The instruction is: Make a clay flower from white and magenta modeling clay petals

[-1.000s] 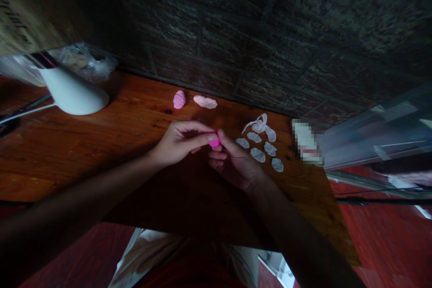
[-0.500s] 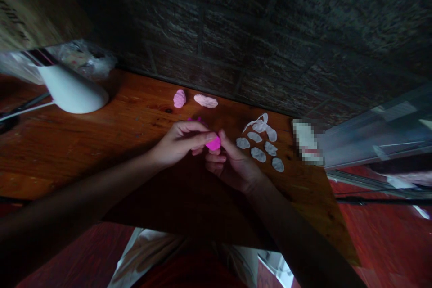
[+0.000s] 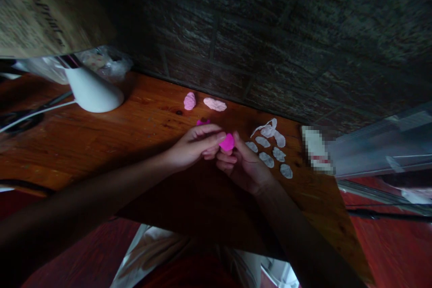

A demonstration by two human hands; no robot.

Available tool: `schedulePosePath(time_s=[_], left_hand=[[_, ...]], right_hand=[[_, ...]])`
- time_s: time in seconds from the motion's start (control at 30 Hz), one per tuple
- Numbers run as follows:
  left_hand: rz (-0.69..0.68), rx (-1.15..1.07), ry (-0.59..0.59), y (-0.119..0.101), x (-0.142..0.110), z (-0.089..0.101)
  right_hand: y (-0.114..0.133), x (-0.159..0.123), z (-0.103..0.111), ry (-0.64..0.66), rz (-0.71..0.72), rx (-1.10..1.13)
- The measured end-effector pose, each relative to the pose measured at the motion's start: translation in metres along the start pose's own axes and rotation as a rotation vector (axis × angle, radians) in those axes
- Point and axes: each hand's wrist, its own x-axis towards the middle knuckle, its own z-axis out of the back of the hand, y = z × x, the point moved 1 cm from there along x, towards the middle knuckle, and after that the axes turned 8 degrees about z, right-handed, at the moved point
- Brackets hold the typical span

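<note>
A flattened bright pink piece of modelling clay [image 3: 227, 143] is pinched between my two hands above the wooden table. My left hand [image 3: 195, 146] grips its left edge between thumb and fingers. On the other edge, the thumb and fingers of my right hand [image 3: 246, 162] close round it. More bright pink clay [image 3: 201, 122] lies just behind my left hand, partly hidden by it. Farther back rest a lumpy pink clay piece [image 3: 189, 101] and a long pale pink one [image 3: 215, 104]. Several thin whitish flat pieces [image 3: 266, 159] lie right of my right hand.
A white lamp base [image 3: 97, 94] with a cable stands at the left on the table [image 3: 145, 117], under a large printed brown shade-like shape [image 3: 43, 13]. Crumpled clear plastic [image 3: 111, 63] lies behind it. A dark brick wall [image 3: 229, 49] borders the back; a translucent box [image 3: 381, 139] stands at right.
The pink clay in my fingers now shows a broader, flatter face than a second ago. The view has shifted slightly left, so everything appears farther right. Both hands keep their grip.
</note>
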Motion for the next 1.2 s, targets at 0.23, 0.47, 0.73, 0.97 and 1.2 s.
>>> schedulePosePath(time_s=[0.23, 0.47, 0.73, 0.97, 1.2], left_hand=[[-0.051, 0.034, 0.048, 0.004, 0.001, 0.003], [-0.073, 0.093, 0.006, -0.004, -0.001, 0.002], [-0.161, 0.189, -0.001, -0.005, -0.002, -0.001], [-0.198, 0.131, 0.004, -0.005, -0.002, 0.003], [-0.020, 0.125, -0.036, -0.008, -0.001, 0.007]], right_hand=[[0.000, -0.003, -0.003, 0.028, -0.016, 0.016], [-0.001, -0.001, 0.000, 0.005, 0.034, -0.082], [-0.006, 0.001, 0.001, -0.015, 0.117, -0.141], [0.009, -0.004, 0.000, -0.034, 0.281, -0.304], [0.032, -0.015, 0.009, -0.060, 0.691, -1.087]])
